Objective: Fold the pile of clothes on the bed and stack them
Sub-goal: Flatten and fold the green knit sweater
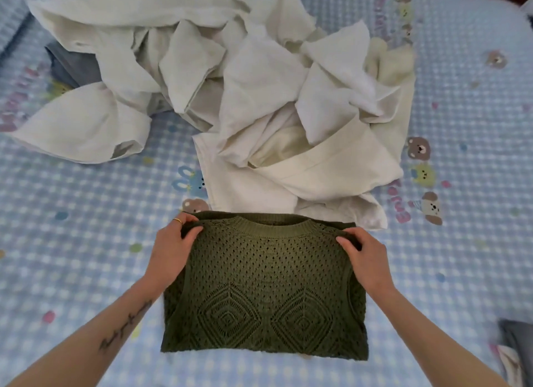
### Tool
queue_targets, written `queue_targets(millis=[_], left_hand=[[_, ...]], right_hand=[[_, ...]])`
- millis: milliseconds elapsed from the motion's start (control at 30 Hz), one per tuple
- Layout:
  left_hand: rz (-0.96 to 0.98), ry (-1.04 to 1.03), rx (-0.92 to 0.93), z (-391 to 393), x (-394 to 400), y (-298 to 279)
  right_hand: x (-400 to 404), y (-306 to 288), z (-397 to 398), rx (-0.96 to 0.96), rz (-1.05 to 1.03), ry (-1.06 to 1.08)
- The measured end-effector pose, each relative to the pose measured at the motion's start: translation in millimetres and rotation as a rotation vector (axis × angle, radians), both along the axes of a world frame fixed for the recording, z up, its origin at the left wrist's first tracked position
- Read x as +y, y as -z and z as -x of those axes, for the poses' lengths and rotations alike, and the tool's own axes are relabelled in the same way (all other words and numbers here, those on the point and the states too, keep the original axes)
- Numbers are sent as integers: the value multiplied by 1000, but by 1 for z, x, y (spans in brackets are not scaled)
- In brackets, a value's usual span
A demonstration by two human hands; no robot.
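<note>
a: count?
b: one green knit sweater (265, 294), flat on the bed (72, 242) near the front edge. one heap of white clothes (245, 78) just behind it, pieces too tangled to count.
a: hands?
b: two. left hand (170, 251) pinches the left shoulder, right hand (366, 259) pinches the right shoulder.
a: other?
b: one grey item (69, 65) under the heap's left side.

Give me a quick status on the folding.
Left hand and right hand pinch green knit sweater at shoulders. Sweater flat on bed. White pile unfolded behind.
</note>
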State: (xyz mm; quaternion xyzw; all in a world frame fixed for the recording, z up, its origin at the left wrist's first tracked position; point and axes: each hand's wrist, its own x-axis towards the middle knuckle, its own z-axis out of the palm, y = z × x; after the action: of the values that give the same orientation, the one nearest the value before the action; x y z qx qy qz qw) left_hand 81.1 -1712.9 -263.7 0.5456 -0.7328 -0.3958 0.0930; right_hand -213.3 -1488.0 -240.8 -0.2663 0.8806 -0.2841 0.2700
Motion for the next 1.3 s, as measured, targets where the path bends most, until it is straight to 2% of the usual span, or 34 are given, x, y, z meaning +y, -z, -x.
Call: queue_targets(millis=[100, 167, 233, 300, 400, 467, 533, 600, 700, 833, 900, 967, 1067, 1100, 1133, 1200, 1233, 1267, 1300], left_hand=[[12, -7, -106, 8, -9, 12], [104, -47, -178, 1, 0, 14], [119, -173, -177, -20, 28, 12], [54, -265, -174, -44, 70, 8], [28, -211, -205, -69, 131, 3], [45, -178, -220, -80, 152, 1], [56, -213, -224, -83, 162, -3], [-36, -307, -190, -85, 162, 2], [-259, -534, -106, -82, 160, 9], [-264, -642, -9, -85, 161, 13], [-258, -740, 57, -87, 161, 12], [-330, -791, 118, -90, 166, 5], [-321, -745, 181, -87, 170, 0], [-355, -647, 249, -87, 165, -3], [-433, -563, 334, -85, 172, -3], [-587, -463, 352, -76, 190, -10], [-471, -374, 453, -68, 207, -13], [-372, -157, 394, -55, 221, -18], [-340, -172, 146, -35, 226, -19]], right_hand=[[-16, 13, 3, 77, -137, -61], [-25, 13, -8, 340, -187, -184], [-41, 8, -33, 535, -95, -352], [-65, 4, -73, 522, 13, -561], [-105, 14, -138, 473, 125, -983], [-126, 26, -168, 477, 81, -1252], [-139, 41, -175, 464, -31, -1365], [-151, 54, -175, 488, -107, -1363], [-175, 54, -178, 559, -73, -1344], [-204, 53, -188, 618, -9, -1546], [-218, 48, -185, 608, -46, -1595], [-223, 35, -181, 688, -49, -1619], [-217, 11, -166, 714, 30, -1587], [-211, 4, -157, 683, 56, -1552], [-202, -5, -146, 659, 80, -1505], [-179, -22, -118, 648, 108, -1414], [-164, -31, -102, 663, 101, -1378], [-150, -39, -86, 684, 87, -1353], [-134, -47, -70, 703, 64, -1333]])
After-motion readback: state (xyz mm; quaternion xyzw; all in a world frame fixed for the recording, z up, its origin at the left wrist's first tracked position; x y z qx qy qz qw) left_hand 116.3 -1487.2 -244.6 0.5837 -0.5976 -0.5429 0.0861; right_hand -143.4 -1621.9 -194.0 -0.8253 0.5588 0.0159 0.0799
